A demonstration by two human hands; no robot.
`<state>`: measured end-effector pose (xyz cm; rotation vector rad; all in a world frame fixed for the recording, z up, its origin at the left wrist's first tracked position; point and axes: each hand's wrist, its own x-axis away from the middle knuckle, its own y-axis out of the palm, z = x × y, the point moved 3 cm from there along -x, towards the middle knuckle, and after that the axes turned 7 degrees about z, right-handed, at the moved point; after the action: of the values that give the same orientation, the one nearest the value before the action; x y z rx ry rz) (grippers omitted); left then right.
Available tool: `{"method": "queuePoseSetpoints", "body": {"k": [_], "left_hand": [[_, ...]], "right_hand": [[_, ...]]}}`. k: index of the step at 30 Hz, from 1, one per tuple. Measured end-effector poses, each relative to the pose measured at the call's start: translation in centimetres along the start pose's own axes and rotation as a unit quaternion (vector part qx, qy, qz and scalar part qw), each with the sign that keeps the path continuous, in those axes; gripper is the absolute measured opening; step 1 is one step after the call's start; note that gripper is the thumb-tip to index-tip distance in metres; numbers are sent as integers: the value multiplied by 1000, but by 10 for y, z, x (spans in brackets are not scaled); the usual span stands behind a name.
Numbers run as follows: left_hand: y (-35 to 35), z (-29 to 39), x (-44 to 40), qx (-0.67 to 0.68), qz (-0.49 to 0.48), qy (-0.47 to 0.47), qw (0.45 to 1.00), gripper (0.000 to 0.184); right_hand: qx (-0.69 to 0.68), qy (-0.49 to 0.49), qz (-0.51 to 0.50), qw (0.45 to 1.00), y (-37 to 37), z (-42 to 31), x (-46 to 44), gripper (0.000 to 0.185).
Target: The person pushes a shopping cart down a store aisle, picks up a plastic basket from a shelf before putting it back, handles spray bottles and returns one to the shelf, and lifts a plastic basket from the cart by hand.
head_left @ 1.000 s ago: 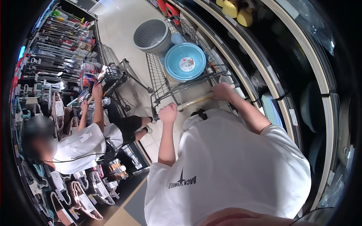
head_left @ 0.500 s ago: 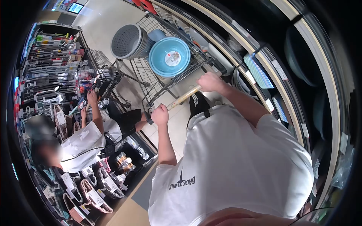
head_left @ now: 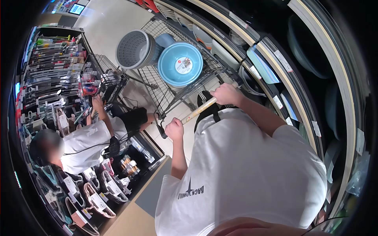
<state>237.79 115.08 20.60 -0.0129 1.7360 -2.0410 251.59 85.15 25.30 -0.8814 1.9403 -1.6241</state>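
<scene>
Both my hands grip the pale handle bar of a wire shopping cart. My left hand is closed around the bar's left end, and my right hand is wrapped round it farther right. A round light-blue basin with a label inside sits in the cart, nearest the handle. Beside it, a stack of grey perforated baskets is tipped on its side. Part of another blue item shows behind the basin.
Shelves with bowls and trays curve close along my right. At left, another person faces a rack of hangers and long-handled goods, near a second wire cart. Pale floor stretches ahead.
My hands and the handle bar have come slightly closer to my body and to the right. The cart and basin have shifted the same way in view. The other person's head has turned.
</scene>
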Motion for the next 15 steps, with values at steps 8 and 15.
{"method": "queuePoseSetpoints", "body": {"k": [8,15], "left_hand": [[3,6,4,-19,14,12,1000,38],[0,9,-27,-12,27,21,999,42]], "right_hand": [[-26,5,-8,1000,-6,5,6,21],[15,0,4,1000,-10,19,-21,20]]}}
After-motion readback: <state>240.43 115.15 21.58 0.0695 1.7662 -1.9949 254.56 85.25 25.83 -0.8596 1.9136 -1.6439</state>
